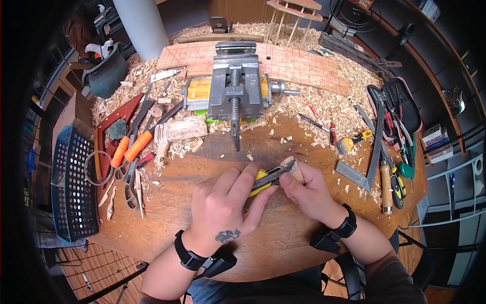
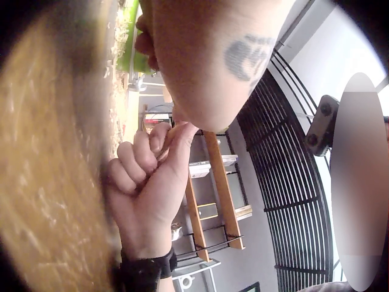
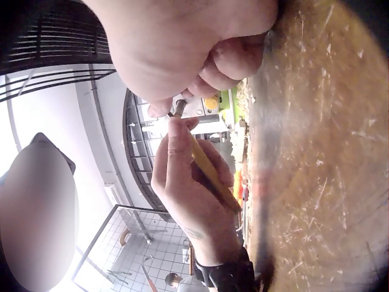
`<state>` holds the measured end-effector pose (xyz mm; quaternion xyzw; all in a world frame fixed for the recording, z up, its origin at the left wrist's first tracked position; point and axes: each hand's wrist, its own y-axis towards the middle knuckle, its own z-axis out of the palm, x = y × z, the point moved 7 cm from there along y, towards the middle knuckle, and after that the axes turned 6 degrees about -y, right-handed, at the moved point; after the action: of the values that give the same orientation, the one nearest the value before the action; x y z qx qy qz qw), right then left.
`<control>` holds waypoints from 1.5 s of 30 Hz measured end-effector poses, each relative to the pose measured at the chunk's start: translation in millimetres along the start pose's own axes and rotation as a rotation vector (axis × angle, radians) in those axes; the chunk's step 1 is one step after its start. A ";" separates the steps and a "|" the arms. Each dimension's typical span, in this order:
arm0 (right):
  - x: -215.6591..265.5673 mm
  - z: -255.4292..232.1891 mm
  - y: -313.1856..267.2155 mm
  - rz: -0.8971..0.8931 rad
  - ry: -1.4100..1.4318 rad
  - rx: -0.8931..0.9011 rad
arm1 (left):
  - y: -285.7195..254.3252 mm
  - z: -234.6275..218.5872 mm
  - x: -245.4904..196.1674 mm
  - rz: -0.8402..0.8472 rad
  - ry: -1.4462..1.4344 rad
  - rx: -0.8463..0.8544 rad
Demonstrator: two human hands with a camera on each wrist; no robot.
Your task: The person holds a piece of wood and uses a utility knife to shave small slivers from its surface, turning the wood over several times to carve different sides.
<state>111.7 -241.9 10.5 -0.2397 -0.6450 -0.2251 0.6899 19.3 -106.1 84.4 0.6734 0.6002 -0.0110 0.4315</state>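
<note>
In the head view, my left hand (image 1: 220, 197) grips a yellow and black utility knife (image 1: 260, 185), its front end pointing up and right. My right hand (image 1: 314, 192) holds a small pale piece of wood (image 1: 297, 173), mostly covered by the fingers. The knife's front end overlaps the wood, and my right thumb lies right at it. From the right wrist, the yellow knife body (image 3: 209, 173) shows under the curled fingers of the left hand (image 3: 188, 176). From the left wrist, the right hand (image 2: 146, 188) has its fingers curled; the wood is largely hidden.
A metal vise (image 1: 235, 86) stands beyond the hands amid wood shavings. Orange-handled tools (image 1: 132, 147), scissors (image 1: 132, 195) and a blue basket (image 1: 76, 187) lie left. At right are a square (image 1: 352, 175), a wooden-handled chisel (image 1: 386, 190) and a brush (image 1: 347, 146).
</note>
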 end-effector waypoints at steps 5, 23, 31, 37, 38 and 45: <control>3.2 -3.7 0.5 -0.026 0.006 -0.026 | -0.3 0.0 -0.3 -0.008 0.018 -0.008; -5.2 6.8 -2.8 0.017 -0.004 0.085 | -1.2 5.2 1.1 0.010 0.002 0.058; -0.4 2.5 -1.3 -0.029 -0.050 0.023 | -1.4 2.5 1.6 -0.012 -0.008 0.021; -0.4 -0.1 -4.3 -0.017 -0.211 -0.026 | -1.3 2.7 0.9 -0.004 0.003 0.055; 0.1 1.2 -3.8 -0.017 -0.211 -0.026 | -1.4 3.0 1.1 -0.003 -0.004 0.052; 5.3 1.3 -2.9 -0.079 -0.174 -0.048 | -0.8 1.2 0.1 -0.016 -0.001 0.030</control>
<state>109.3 -243.4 16.0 -0.2494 -0.7056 -0.2458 0.6161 19.4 -106.8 83.1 0.6748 0.6053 -0.0238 0.4216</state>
